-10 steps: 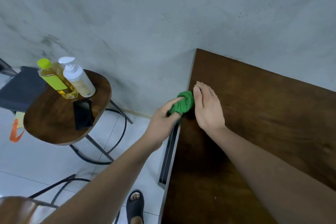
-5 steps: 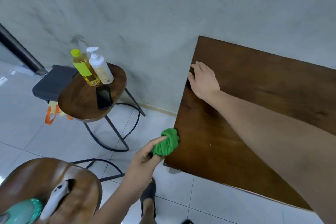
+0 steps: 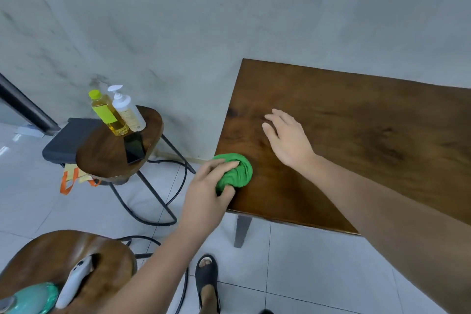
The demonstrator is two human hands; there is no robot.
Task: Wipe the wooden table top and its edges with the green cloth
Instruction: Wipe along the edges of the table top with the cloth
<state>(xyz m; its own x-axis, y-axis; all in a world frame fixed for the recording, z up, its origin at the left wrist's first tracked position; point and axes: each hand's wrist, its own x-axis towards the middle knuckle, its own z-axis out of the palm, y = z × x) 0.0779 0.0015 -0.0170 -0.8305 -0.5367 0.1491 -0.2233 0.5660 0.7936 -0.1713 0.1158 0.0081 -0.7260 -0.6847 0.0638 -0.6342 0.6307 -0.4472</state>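
Left hand [image 3: 204, 194] gripping bunched green cloth [image 3: 235, 172] at left edge of wooden desk [image 3: 356, 135]; right hand [image 3: 288, 140] spread, fingers open, over desk top

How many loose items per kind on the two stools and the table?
Bottles: 2, yellow bottle and white pump bottle
Phones: 1, black phone
Cloths: 1, green cloth, under the left hand
White handheld device: 1
Teal object: 1
Total: 6

Two hands [image 3: 206, 196] [image 3: 288, 139], one green cloth [image 3: 235, 172], one table [image 3: 356, 135] — two stools [image 3: 107, 155] [image 3: 58, 252], two bottles [image 3: 108, 113] [image 3: 128, 109], one phone [image 3: 133, 146].
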